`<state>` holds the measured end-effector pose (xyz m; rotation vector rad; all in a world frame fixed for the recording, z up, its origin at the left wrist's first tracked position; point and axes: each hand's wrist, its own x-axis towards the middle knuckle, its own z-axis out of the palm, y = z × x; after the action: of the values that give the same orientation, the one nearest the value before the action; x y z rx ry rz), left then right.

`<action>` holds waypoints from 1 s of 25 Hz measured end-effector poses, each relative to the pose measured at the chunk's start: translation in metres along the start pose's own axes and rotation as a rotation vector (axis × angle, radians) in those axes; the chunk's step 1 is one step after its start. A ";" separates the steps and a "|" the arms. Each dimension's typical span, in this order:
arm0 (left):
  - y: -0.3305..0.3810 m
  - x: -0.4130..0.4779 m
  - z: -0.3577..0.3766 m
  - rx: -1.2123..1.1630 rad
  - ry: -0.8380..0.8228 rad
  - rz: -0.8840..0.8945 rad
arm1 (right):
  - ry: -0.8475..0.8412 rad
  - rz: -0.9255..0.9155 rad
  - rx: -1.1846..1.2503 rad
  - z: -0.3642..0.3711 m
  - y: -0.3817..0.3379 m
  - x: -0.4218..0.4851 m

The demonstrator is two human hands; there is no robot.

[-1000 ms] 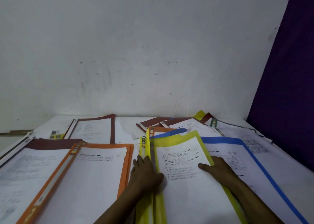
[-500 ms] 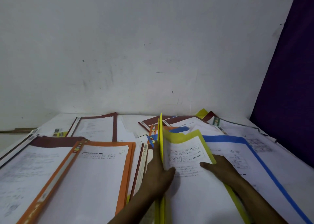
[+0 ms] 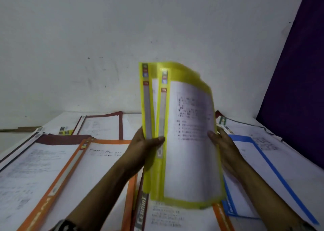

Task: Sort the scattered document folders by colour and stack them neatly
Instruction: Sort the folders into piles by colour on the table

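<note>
The table [image 3: 52, 123] below the yellow folders [image 3: 189, 143] is spread with other folders. Left of the yellow folders lies an orange folder [image 3: 98, 160] with a printed sheet inside. Right of them is a blue folder [image 3: 273, 160], also holding a sheet. Behind them to the left is a maroon folder [image 3: 105, 125]. You hold the two yellow folders upright, each with pages in it. Your left hand [image 3: 140, 146] grips their spines, and your right hand [image 3: 226, 143] clasps the right edge.

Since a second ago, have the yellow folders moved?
Yes. The yellow folders, gripped by the left hand and right hand, rose from lying flat to upright; their tops now overlap the white wall, well above the flat orange folder.
</note>
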<state>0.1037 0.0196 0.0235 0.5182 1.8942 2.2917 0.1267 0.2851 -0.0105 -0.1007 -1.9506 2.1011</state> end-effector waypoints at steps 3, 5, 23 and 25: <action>0.026 0.007 -0.008 -0.043 0.019 0.132 | -0.065 -0.132 0.259 0.018 -0.035 -0.001; 0.029 0.004 -0.013 0.023 0.066 0.166 | -0.044 -0.226 0.233 0.022 -0.045 -0.009; -0.069 0.019 -0.024 1.180 -0.022 -0.466 | 0.102 0.311 -0.332 -0.046 0.046 0.003; -0.068 0.018 -0.014 1.108 0.008 -0.393 | 0.103 0.310 -0.349 -0.047 0.047 0.005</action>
<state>0.0740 0.0263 -0.0413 0.1649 2.8067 0.8653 0.1259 0.3293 -0.0602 -0.6027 -2.3384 1.8516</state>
